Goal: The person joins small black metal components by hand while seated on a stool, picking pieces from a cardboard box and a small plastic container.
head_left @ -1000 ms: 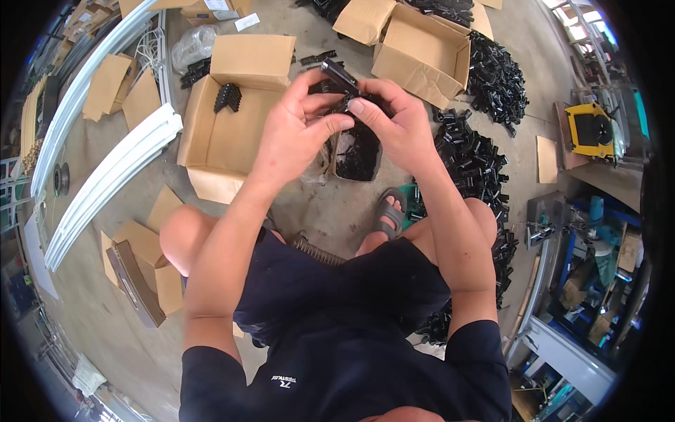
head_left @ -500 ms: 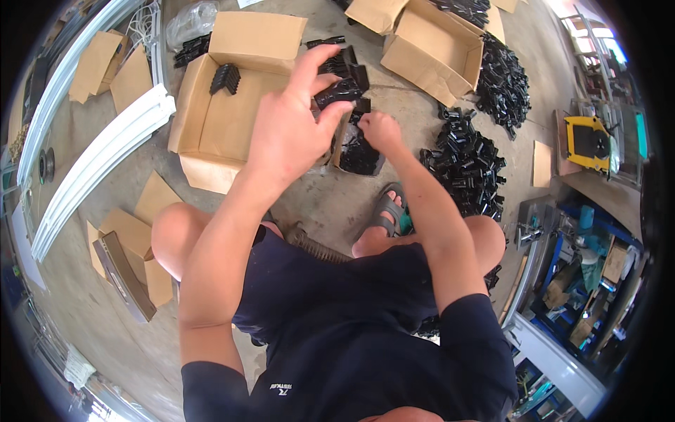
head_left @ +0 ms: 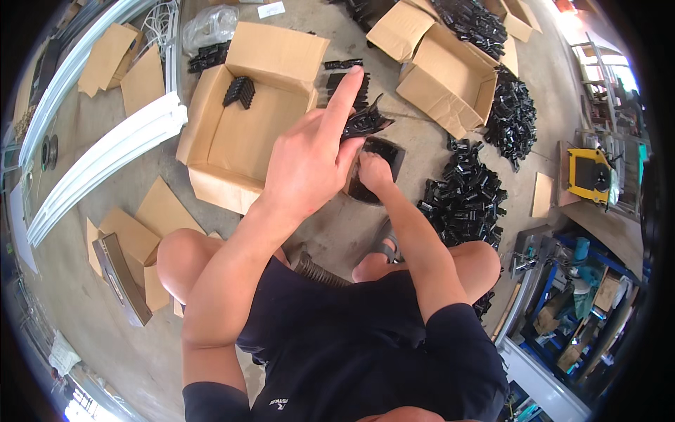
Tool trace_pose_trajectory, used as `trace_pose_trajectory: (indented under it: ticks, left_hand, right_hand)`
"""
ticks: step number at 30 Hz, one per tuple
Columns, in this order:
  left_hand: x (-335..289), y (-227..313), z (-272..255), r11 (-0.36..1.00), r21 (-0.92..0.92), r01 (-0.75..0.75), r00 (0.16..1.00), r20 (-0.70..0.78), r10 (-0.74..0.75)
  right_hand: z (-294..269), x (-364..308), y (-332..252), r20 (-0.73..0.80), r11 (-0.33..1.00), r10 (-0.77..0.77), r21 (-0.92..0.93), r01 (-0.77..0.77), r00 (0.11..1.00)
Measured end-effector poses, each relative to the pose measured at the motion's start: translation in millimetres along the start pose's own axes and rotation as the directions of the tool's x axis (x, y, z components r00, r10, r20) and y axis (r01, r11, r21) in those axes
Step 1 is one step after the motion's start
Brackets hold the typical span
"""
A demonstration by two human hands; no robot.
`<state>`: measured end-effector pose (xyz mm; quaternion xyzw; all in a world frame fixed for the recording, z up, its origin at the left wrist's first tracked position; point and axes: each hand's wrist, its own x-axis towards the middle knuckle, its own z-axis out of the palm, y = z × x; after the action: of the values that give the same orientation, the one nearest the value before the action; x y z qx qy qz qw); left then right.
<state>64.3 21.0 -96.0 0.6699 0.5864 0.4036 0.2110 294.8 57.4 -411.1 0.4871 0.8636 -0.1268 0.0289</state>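
My left hand (head_left: 302, 165) is raised over the floor and grips a black plastic part (head_left: 360, 125) between thumb and fingers, with the index finger stretched out. Just beyond it, a row of similar black parts (head_left: 337, 86) lies on the floor. My right hand (head_left: 374, 171) reaches into a small box (head_left: 349, 186) with dark contents. Its fingers are curled closed, and whatever they pinch is hidden. Left of my left hand stands an open carton (head_left: 232, 133) with a small stack of black parts (head_left: 240, 92) inside.
Heaps of black parts (head_left: 464, 190) lie to the right, with another pile (head_left: 512, 112) beyond. A second open carton (head_left: 450, 77) stands at the far right. White curved profiles (head_left: 105, 155) and cardboard pieces (head_left: 133, 232) are on the left. A blue-framed shelf (head_left: 555, 274) stands right.
My right hand has gone deeper into the small box. The part in my left hand is turned differently, and the index finger has straightened. The whole view has shifted slightly.
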Motion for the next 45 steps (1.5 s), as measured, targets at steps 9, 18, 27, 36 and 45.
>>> trace_pose_trajectory:
  ticks: [9,18,27,36,45]
  left_hand:
    - [-11.9,0.0,13.9,0.991,0.077,-0.109,0.993,-0.023,0.112]
    - [-33.5,4.2,15.4,0.982,0.161,-0.101,0.995,0.026,0.098]
    - [-39.0,5.2,20.2,0.961,0.203,-0.190,0.981,-0.001,0.194]
    - [-35.7,5.2,23.6,0.949,0.160,-0.271,0.959,-0.035,0.280]
    - [-33.3,3.3,22.0,0.965,0.126,-0.230,0.972,-0.026,0.235]
  right_hand:
    - [-269.6,-3.1,-28.7,-0.439,0.852,0.194,0.518,0.071,0.877]
    - [-352.0,-84.9,-98.5,-0.651,0.832,-0.008,0.417,0.367,0.759]
    - [-322.4,-64.6,-96.8,-0.705,0.872,-0.384,-0.066,0.485,0.596]
    - [-313.7,-55.1,-99.7,-0.691,0.907,-0.399,-0.199,0.372,0.603]
    - [-311.7,-50.0,-106.2,-0.622,0.929,-0.368,-0.209,0.307,0.691]
